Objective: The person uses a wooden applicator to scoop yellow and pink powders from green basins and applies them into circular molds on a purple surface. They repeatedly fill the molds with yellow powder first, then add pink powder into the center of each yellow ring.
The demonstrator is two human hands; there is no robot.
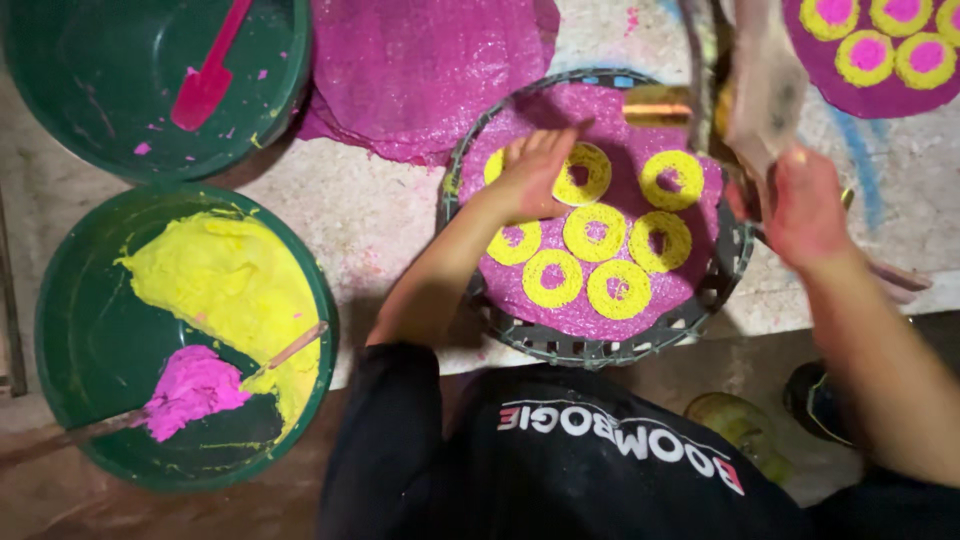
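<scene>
Single head cam, looking steeply down from close above the worktable (380, 215) (wearer's own chest at frame bottom); no 2nd view.

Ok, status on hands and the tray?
Left hand flat on a yellow ring. Right hand grips a blurred tool. Round tray full of rings.

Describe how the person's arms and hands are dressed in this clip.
Both forearms are bare. The left hand and right hand wear no gloves, and no rings or watch can be made out. Pink powder stains the right hand. A black short sleeve covers the left upper arm.
</scene>
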